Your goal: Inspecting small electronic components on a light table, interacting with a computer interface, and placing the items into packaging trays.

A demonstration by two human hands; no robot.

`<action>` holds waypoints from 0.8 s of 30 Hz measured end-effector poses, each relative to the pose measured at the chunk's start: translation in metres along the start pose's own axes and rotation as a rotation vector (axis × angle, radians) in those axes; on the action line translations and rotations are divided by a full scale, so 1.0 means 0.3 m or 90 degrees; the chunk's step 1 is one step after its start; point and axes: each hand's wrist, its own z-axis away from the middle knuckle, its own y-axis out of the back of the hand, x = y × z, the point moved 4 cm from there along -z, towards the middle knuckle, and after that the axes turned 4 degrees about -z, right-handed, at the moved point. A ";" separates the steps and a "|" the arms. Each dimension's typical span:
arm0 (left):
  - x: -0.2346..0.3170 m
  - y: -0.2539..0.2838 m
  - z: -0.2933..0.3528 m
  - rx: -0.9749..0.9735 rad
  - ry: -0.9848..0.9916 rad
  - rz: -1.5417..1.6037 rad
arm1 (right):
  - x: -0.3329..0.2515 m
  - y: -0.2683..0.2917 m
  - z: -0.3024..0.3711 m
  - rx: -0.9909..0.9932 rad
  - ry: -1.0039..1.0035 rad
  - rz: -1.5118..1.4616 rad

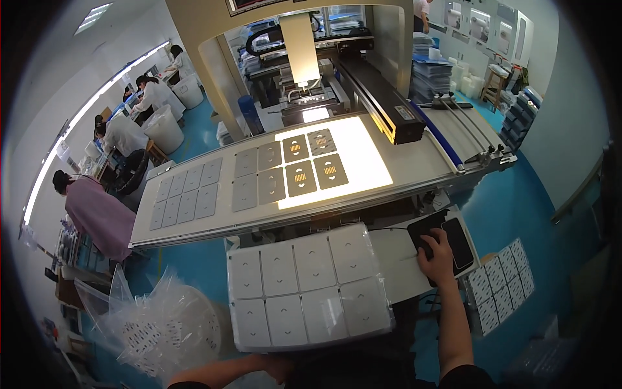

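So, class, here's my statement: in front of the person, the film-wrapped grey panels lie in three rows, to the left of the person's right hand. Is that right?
Not quite: the head view shows the film-wrapped grey panels in two rows, not three, to the left of the right hand.

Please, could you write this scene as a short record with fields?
Right hand: over what looks like a mouse, on dark pad
Left hand: near lower edge of wrapped panels; fingers hidden
Wrapped panels: two rows of four
Table: four dark panels in bright light
Lower left: clear film
Lower right: patterned sheet
Background left: co-workers
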 end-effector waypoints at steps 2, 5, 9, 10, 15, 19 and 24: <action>0.000 0.001 0.003 0.004 -0.011 -0.004 | -0.002 -0.007 0.000 -0.030 0.017 0.004; -0.006 -0.006 0.002 0.015 -0.025 -0.014 | -0.001 -0.008 0.000 -0.035 0.015 -0.003; -0.019 -0.017 -0.015 0.044 -0.056 -0.034 | 0.002 -0.001 0.000 -0.001 0.005 0.008; -0.021 -0.017 -0.018 0.059 -0.066 -0.042 | 0.003 -0.002 0.000 -0.001 0.003 0.005; -0.020 -0.023 -0.025 0.027 -0.083 -0.103 | 0.003 -0.002 0.001 0.008 0.010 0.006; -0.010 -0.005 -0.013 0.045 -0.082 -0.087 | 0.006 -0.002 0.002 0.004 0.001 -0.005; -0.008 0.004 -0.012 -0.001 -0.013 -0.019 | 0.003 -0.002 0.001 0.002 0.002 0.000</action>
